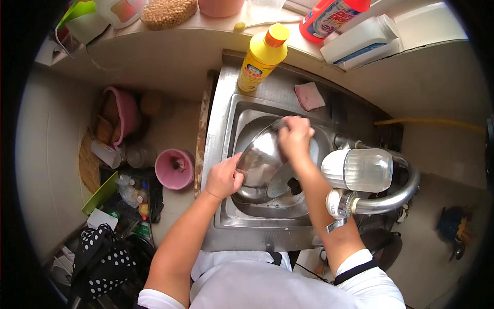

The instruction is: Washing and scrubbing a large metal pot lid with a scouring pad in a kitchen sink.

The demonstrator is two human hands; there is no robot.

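A round stainless steel pan or bowl (260, 160) stands tilted in the steel sink basin (262, 222). My left hand (225, 175) grips its left rim, thumb and fingers around the edge. At the upper right of the pan, my right hand (296, 135) is closed around a dark scouring pad, mostly hidden by the fingers, pressed to the rim. Soapy water and a dark object (294, 186) lie in the basin beside my right forearm. A folded pink cloth (310, 96) rests on the steel ledge behind, and a yellow cleaner bottle (260, 58) stands to its left.
A faucet with a clear water filter (357, 170) and curved metal pipe (411, 181) reaches over my right forearm. A red bottle (328, 19) and a white bottle (359, 40) stand on the back ledge. Left of the sink are a pink bucket (174, 169) and a black crate (156, 201).
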